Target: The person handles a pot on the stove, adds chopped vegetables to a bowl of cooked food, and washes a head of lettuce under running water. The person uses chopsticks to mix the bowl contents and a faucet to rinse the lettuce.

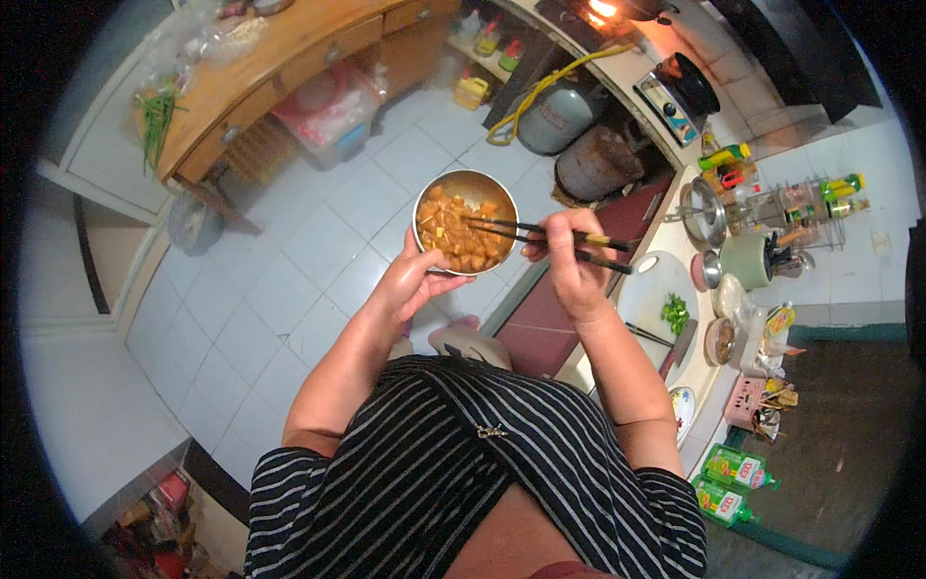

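My left hand holds a round metal bowl by its lower left rim, over the tiled floor. Diced, sauce-coated pieces of food, perhaps meat, fill much of it, with paler bits among them. Dark chopsticks are gripped in my right hand, just right of the bowl, and their tips reach into the food. On the counter beside my right forearm lies a round white cutting board. It carries chopped green pieces, a knife and another pair of dark sticks.
A gas stove bears a black pot; flame glows at another burner. Gas cylinders stand beneath the counter. A metal basin, small bowls and bottles crowd the right side. A wooden table with leafy greens stands upper left.
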Demonstrator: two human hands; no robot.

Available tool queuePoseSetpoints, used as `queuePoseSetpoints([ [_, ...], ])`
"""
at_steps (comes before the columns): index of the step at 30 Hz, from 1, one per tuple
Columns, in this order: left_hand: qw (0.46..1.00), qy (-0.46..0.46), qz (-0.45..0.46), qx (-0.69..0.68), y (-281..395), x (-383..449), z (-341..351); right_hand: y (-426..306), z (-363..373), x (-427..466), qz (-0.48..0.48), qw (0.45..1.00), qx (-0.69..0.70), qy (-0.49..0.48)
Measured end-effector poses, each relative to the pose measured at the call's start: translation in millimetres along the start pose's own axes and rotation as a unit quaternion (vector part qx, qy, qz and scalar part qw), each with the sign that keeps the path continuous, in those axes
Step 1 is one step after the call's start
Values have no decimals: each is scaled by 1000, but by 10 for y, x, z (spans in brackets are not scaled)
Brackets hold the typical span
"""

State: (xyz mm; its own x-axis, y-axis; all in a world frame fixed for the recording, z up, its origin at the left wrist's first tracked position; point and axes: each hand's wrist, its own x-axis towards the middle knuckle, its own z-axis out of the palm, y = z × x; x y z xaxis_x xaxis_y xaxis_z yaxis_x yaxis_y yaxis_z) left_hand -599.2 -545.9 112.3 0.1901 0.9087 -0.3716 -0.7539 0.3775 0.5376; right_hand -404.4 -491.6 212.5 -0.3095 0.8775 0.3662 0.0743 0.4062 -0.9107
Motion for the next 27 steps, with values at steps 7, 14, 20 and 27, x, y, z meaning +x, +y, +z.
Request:
queuePoseSetpoints([
  [7,999,-25,-28,-10,37,-8,-27,180,-49,149,57,998,24,8],
  [14,998,-48,-38,12,13,-41,-30,181,-114,219,21,999,-27,25],
  [20,999,-24,-37,12,35,-49,-130,69,-103,170,82,995,42,-44],
  [27,997,-51,-65,0,80,-31,-120,234,-63,276,-8,980,-120,-160],
])
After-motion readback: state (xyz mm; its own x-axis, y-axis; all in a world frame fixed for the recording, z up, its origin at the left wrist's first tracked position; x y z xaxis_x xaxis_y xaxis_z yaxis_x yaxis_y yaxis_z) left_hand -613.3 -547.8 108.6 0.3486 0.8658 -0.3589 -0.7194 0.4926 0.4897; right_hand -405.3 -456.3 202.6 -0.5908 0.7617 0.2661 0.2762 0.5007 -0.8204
